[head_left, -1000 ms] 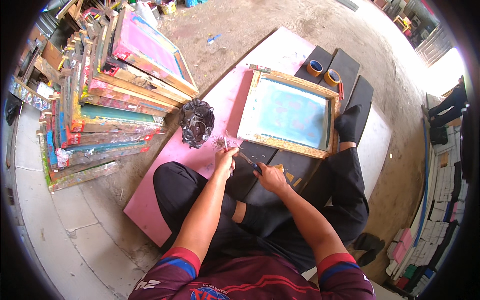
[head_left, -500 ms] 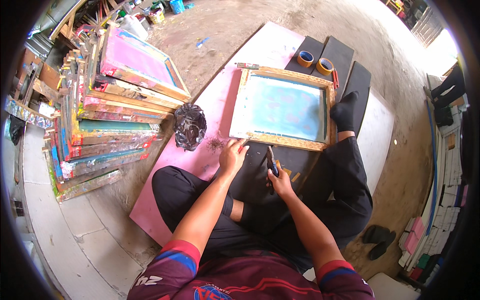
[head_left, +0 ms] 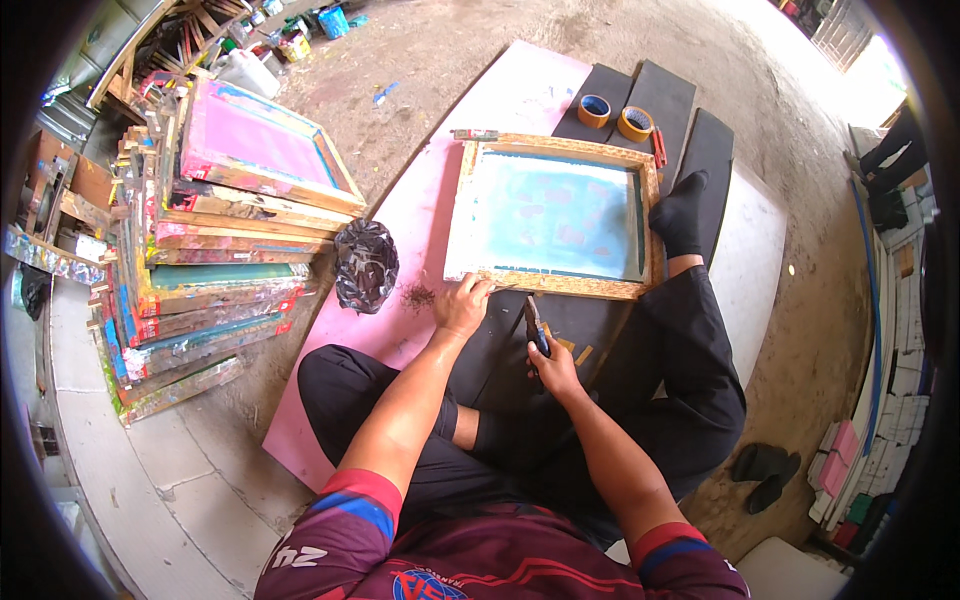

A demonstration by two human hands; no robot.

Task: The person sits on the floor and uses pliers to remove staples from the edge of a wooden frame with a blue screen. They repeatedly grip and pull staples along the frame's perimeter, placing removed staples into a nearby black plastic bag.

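A wooden screen-printing frame (head_left: 548, 285) with blue-green mesh lies flat in front of me, propped against my right foot. At its near left corner is my left hand (head_left: 463, 307), fingers pinched together against the wood. A thin dark sliver juts from those fingertips; what it is, I cannot make out. My right hand (head_left: 556, 368) is wrapped around pliers (head_left: 537, 328) with dark blue and black handles. Their jaws point up toward the frame's near edge, a little apart from it.
A black plastic bag (head_left: 366, 265) stands open left of the frame, dark scraps beside it. Several paint-stained frames (head_left: 250, 205) are stacked further left. Beyond the frame sit two tape rolls (head_left: 634, 124) and a red tool (head_left: 659, 148) on black boards (head_left: 705, 160). Sandals (head_left: 765, 478) lie at right.
My left hand's fingertips have shifted at the frame's corner, and a thin dark sliver now shows there. The pliers stay in my right hand, close to the frame. The whole view has shifted slightly.
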